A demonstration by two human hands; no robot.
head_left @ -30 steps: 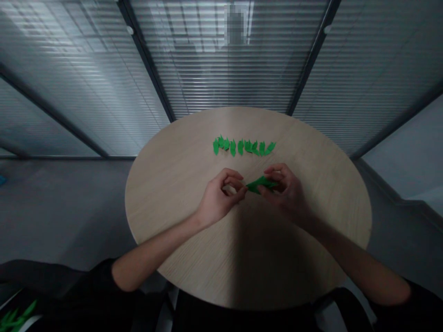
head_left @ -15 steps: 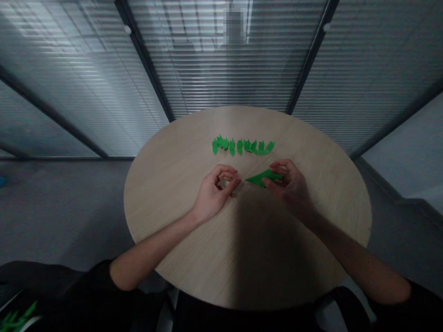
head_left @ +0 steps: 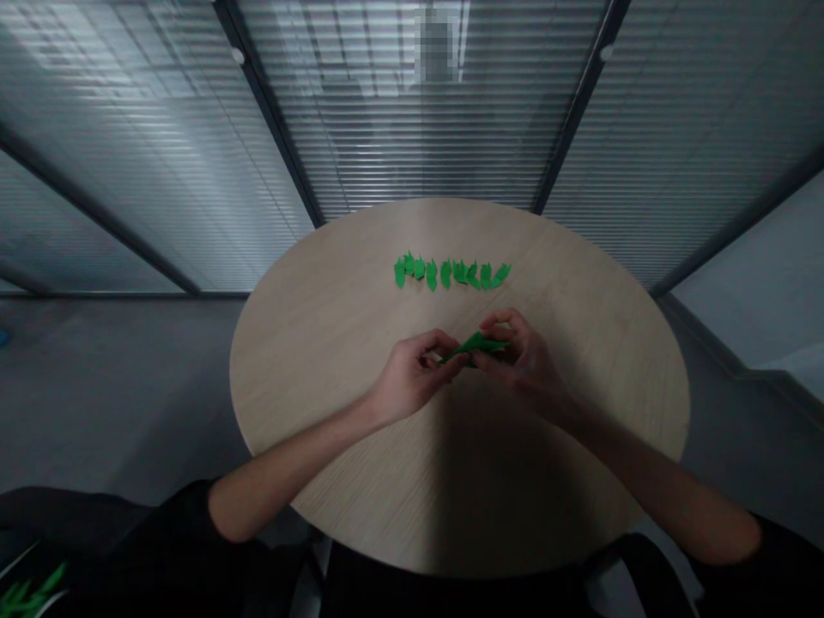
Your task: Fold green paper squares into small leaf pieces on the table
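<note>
Between my hands is a piece of green folded paper [head_left: 478,342], held just above the table. My left hand [head_left: 415,369] pinches its left end between thumb and fingers. At its right end, the fingers and thumb of my right hand [head_left: 524,360] are closed on the paper, hiding part of it. Beyond my hands a row of small green folded-paper pieces [head_left: 445,274] lies on the wooden table; some of them touch or overlap.
The round wooden table [head_left: 309,343] stands before a glass partition with blinds [head_left: 412,154]. More green pieces [head_left: 32,592] show at the lower left corner, beside my dark sleeve. A dark shadow falls across the table's near part.
My left hand has moved right and taken hold of the paper's left end. My right hand has come slightly left and nearer to me, and the paper is tilted differently.
</note>
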